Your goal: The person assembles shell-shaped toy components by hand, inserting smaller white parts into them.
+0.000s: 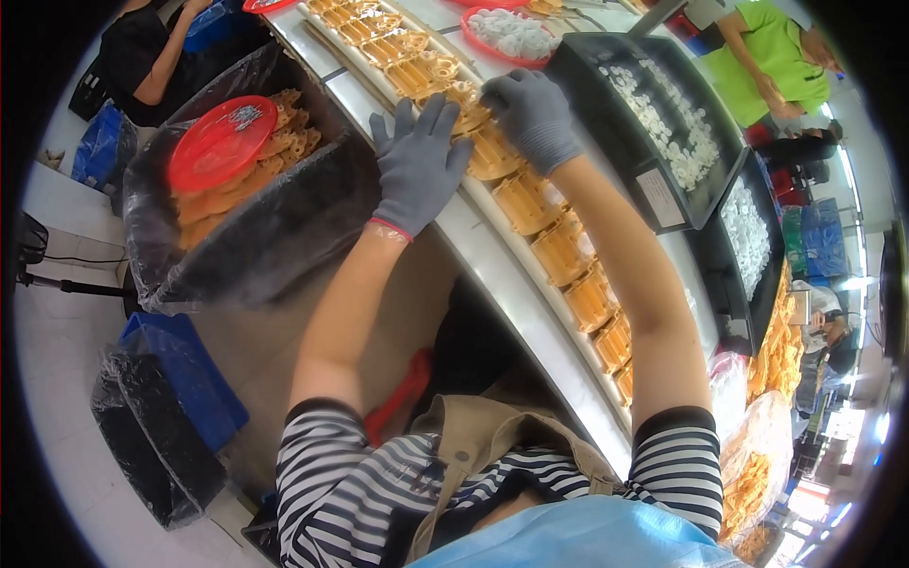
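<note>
Amber plastic housings (530, 201) lie end to end in a long line on a white table (492, 260), passing beneath and beside both gloved hands. The left hand (419, 168) is open, fingers spread at the near edge of the line; the right hand (532, 114) bends over the far edge, its fingertips hidden, so whether it grips anything cannot be told. Likely faults: the right forearm (644, 275), reaching alongside the line, could brush housings out of alignment; uneven pressure from the spread fingers might tilt one. Beyond the line, black trays (592, 104) carry small white parts (696, 147); at left, a plastic-lined bin (256, 265) holds amber pieces under a red dish (224, 151). Pale tiled floor (62, 379) and a green-shirted co-worker (776, 57) complete the room
</note>
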Motion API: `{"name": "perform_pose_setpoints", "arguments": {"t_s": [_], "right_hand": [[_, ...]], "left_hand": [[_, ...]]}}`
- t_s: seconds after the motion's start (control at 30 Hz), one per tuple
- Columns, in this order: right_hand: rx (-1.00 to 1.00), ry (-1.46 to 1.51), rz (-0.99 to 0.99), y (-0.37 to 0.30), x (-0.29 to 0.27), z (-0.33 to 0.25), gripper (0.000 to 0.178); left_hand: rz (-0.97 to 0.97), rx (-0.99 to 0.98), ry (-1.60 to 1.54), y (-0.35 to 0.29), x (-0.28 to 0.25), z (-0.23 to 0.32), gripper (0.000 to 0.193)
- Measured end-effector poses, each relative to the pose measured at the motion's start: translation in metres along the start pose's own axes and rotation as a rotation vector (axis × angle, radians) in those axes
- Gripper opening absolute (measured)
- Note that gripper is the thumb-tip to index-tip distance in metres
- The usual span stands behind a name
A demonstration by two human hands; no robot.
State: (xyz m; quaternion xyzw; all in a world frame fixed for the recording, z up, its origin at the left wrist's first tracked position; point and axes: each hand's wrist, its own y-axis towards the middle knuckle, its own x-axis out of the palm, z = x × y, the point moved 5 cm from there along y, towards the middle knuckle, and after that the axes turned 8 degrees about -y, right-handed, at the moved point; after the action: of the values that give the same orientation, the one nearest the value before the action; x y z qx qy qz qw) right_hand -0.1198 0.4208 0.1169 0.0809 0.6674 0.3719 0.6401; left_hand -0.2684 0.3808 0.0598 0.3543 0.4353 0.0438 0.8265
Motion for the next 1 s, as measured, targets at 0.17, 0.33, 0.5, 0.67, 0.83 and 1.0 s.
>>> {"name": "perform_pose_setpoints", "arguments": {"t_s": [0.17, 0.33, 0.5, 0.67, 0.83, 1.0], "right_hand": [[-0.115, -0.211, -0.146, 0.004, 0.006, -0.009, 0.007], [-0.22, -0.292, -0.322, 0.003, 0.007, -0.016, 0.011], [0.132, 0.125, -0.446, -0.002, 0.01, -0.004, 0.019], [0.277, 0.262, -0.292, -0.022, -0.033, 0.021, 0.019], [0.202, 0.297, -0.053, -0.057, -0.129, 0.059, 0.022], [0.692, -0.008, 0.004, -0.153, -0.228, 0.224, 0.026]], "left_hand": [[0.042, 0.009, -0.035, 0.0, 0.002, -0.002, 0.047], [0.077, 0.019, -0.05, -0.001, 0.0, -0.004, 0.046], [0.037, -0.01, -0.048, -0.004, 0.001, -0.006, 0.048], [0.004, 0.014, -0.034, 0.0, 0.012, 0.001, 0.05], [-0.018, 0.039, 0.099, -0.008, 0.015, -0.024, 0.055], [0.048, 0.066, 0.01, -0.005, 0.018, -0.016, 0.055]]}}
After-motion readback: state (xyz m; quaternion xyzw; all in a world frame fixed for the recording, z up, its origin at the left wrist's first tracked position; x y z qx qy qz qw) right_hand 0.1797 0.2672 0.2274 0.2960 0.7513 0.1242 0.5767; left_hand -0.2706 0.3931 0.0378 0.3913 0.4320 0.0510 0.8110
